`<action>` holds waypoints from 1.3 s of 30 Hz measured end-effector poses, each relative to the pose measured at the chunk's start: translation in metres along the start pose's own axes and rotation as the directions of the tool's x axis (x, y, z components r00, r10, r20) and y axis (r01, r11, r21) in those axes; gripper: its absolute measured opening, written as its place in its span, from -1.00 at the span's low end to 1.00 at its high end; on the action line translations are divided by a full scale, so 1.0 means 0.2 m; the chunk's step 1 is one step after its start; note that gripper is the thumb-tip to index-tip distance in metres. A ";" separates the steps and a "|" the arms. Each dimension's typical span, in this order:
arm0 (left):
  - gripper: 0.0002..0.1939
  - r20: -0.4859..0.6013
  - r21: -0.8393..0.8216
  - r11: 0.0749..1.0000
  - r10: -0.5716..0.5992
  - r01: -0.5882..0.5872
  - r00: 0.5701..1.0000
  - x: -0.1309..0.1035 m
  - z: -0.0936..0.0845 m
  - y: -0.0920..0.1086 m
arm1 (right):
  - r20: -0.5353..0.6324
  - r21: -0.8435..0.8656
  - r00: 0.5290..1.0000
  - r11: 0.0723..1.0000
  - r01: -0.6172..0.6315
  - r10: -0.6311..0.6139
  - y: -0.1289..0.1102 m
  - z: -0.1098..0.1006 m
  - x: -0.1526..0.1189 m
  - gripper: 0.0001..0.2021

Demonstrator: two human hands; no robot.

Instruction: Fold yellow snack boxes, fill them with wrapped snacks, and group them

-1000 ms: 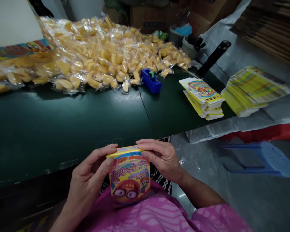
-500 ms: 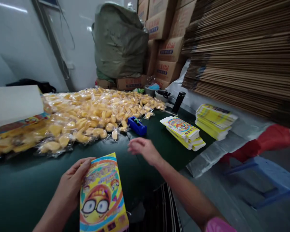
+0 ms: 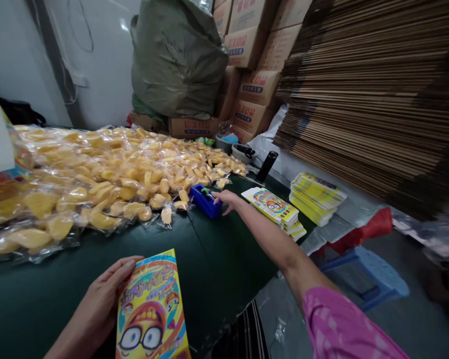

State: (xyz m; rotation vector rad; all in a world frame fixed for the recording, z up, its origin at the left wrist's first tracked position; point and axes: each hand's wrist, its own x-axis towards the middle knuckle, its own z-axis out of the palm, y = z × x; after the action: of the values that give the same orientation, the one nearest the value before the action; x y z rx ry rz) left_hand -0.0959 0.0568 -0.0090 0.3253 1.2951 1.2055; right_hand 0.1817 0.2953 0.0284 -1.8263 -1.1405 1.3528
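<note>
In the lower left of the frame, the left hand (image 3: 97, 304) is clamped on the side of a bright printed box (image 3: 151, 309), thumb near its upper left edge and the other fingers largely hidden, the box tilted with its cartoon face up and its bottom cut off by the frame's edge. Near the middle of the frame, the right hand (image 3: 230, 200) is stretched out to the blue tape dispenser (image 3: 205, 202), its fingertips at the end nearest the hand (whether they pinch any tape, or sit a little apart, I cannot tell). As for progress, this box looks to be folded into shape, and I see no tape on the face it shows; whether its ends are fastened, or whether anything is inside, is not visible. Much else appears unhandled: at right of centre, printed cartons (image 3: 273, 204) lie in a low pile, with a second yellow stack (image 3: 316, 199) just beyond them, and across the left and centre a broad heap of bagged yellow pieces (image 3: 105, 169) covers the far part of the dark green table (image 3: 224, 279). By that measure, one box seems partway done and most of the stock untouched.
</note>
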 end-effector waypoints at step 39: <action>-0.81 0.133 0.305 0.296 0.928 -0.905 0.349 -0.19 0.02 0.18 | 0.284 0.629 0.802 0.733 0.257 -0.526 0.19 0.35 -0.94 -0.71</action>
State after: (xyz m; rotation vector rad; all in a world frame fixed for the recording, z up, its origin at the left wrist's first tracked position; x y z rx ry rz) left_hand -0.1031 0.0422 0.0401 1.4867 1.3751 1.9669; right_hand 0.1049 0.1096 0.0591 -0.7898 -1.1065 1.6523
